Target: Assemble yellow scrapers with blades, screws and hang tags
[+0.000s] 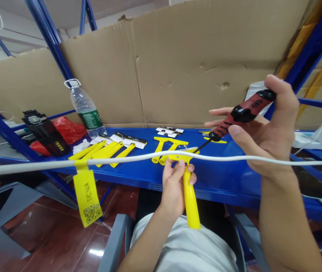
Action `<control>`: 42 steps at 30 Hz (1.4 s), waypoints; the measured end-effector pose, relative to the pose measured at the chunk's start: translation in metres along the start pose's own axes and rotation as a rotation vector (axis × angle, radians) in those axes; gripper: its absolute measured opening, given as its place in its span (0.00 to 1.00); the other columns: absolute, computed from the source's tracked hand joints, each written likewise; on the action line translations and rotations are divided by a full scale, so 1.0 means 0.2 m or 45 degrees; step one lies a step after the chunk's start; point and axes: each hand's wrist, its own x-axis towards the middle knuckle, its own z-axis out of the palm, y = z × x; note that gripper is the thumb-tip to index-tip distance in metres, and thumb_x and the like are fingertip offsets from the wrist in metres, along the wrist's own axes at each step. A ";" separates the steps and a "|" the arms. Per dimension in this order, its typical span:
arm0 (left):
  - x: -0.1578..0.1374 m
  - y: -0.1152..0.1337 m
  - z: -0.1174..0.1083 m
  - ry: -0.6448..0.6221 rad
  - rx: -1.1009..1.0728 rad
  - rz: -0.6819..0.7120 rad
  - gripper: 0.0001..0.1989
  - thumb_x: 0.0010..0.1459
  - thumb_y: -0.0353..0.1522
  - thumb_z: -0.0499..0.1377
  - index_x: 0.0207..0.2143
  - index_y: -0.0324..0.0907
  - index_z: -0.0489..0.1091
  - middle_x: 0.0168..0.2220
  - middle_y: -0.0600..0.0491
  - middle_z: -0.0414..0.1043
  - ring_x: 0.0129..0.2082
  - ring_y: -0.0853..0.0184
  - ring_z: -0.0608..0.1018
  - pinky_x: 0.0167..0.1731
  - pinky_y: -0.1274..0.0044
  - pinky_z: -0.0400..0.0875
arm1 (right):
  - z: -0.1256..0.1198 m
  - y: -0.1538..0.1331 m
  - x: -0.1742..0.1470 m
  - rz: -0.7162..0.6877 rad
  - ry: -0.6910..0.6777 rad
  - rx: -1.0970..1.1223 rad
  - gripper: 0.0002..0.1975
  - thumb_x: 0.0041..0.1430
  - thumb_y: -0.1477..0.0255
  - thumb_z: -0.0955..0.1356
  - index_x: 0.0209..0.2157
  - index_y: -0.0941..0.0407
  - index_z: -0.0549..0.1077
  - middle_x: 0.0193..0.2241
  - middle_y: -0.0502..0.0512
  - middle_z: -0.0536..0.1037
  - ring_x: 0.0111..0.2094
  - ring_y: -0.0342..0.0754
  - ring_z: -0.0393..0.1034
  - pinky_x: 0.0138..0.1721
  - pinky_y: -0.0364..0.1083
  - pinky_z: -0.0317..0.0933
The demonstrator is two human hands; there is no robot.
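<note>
My left hand (175, 185) is closed around a yellow scraper (191, 200), its handle pointing down toward my lap and its head up at the table edge. In my right hand (274, 124) is a red and black screwdriver (242, 114), gripped between thumb and fingers, with one finger over its butt end. The shaft slants down left to the scraper's head; a white cable crossing in front partly hides that spot, so I cannot tell whether the tip sits in a screw. Just beyond my left hand lie more yellow scrapers (171, 142).
Several yellow handles (104, 151) and printed cards (128, 139) lie on the blue table (144, 166). A water bottle (87, 109), a black bottle (47, 132) and a red bag (68, 130) stand left. The white cable (138, 156) with a yellow tag (87, 196) spans the view. Cardboard (178, 64) stands behind.
</note>
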 end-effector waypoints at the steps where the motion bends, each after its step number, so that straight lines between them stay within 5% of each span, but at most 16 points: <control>1: 0.00 0.00 0.00 0.002 -0.001 0.001 0.20 0.60 0.31 0.77 0.47 0.44 0.71 0.41 0.53 0.71 0.35 0.70 0.76 0.27 0.82 0.65 | -0.01 0.01 0.00 0.012 -0.010 -0.034 0.48 0.61 0.62 0.82 0.75 0.25 0.60 0.65 0.49 0.75 0.52 0.61 0.87 0.48 0.64 0.87; 5: 0.00 0.00 -0.01 -0.019 0.001 -0.008 0.20 0.62 0.32 0.77 0.51 0.44 0.73 0.41 0.53 0.71 0.35 0.71 0.76 0.27 0.82 0.67 | 0.00 -0.01 0.02 -0.240 0.041 -0.062 0.50 0.52 0.63 0.86 0.72 0.27 0.67 0.73 0.47 0.65 0.35 0.49 0.87 0.36 0.54 0.88; 11: -0.01 0.00 0.00 0.006 0.003 -0.018 0.23 0.59 0.33 0.79 0.48 0.44 0.71 0.40 0.53 0.72 0.35 0.70 0.75 0.26 0.82 0.66 | 0.04 -0.13 -0.01 -0.019 -0.008 0.042 0.38 0.68 0.68 0.74 0.73 0.25 0.65 0.62 0.45 0.79 0.55 0.61 0.86 0.53 0.64 0.88; 15: -0.01 0.00 0.01 0.013 0.020 -0.011 0.24 0.57 0.33 0.80 0.48 0.44 0.70 0.40 0.53 0.72 0.35 0.70 0.75 0.26 0.82 0.65 | 0.04 -0.13 -0.02 -0.001 0.034 0.011 0.40 0.66 0.72 0.75 0.73 0.28 0.65 0.50 0.47 0.83 0.48 0.59 0.88 0.48 0.62 0.90; 20: -0.01 0.01 0.01 0.011 0.021 -0.006 0.24 0.56 0.34 0.80 0.48 0.44 0.71 0.41 0.52 0.72 0.35 0.70 0.75 0.26 0.82 0.65 | 0.04 -0.10 -0.02 -0.081 0.163 -0.141 0.45 0.57 0.74 0.81 0.70 0.27 0.70 0.57 0.47 0.79 0.38 0.56 0.86 0.41 0.59 0.90; 28: -0.02 0.01 0.00 0.024 0.025 -0.003 0.25 0.55 0.34 0.80 0.48 0.45 0.71 0.40 0.53 0.70 0.35 0.70 0.74 0.26 0.82 0.65 | 0.04 -0.14 -0.01 0.002 -0.003 0.080 0.39 0.67 0.75 0.72 0.72 0.27 0.65 0.57 0.47 0.80 0.56 0.60 0.86 0.52 0.64 0.88; 35: -0.01 0.01 0.01 -0.001 0.013 -0.005 0.23 0.56 0.33 0.80 0.46 0.45 0.71 0.41 0.52 0.72 0.35 0.70 0.75 0.25 0.82 0.66 | 0.05 -0.13 -0.03 -0.090 0.210 -0.164 0.42 0.56 0.73 0.82 0.66 0.26 0.72 0.70 0.46 0.66 0.38 0.54 0.85 0.42 0.60 0.90; 42: -0.01 0.00 0.00 0.016 0.006 -0.008 0.23 0.58 0.33 0.79 0.50 0.44 0.73 0.41 0.53 0.72 0.36 0.71 0.76 0.26 0.83 0.67 | 0.03 -0.10 0.00 -0.050 -0.006 0.043 0.39 0.64 0.67 0.78 0.70 0.26 0.66 0.65 0.47 0.75 0.51 0.60 0.87 0.46 0.65 0.88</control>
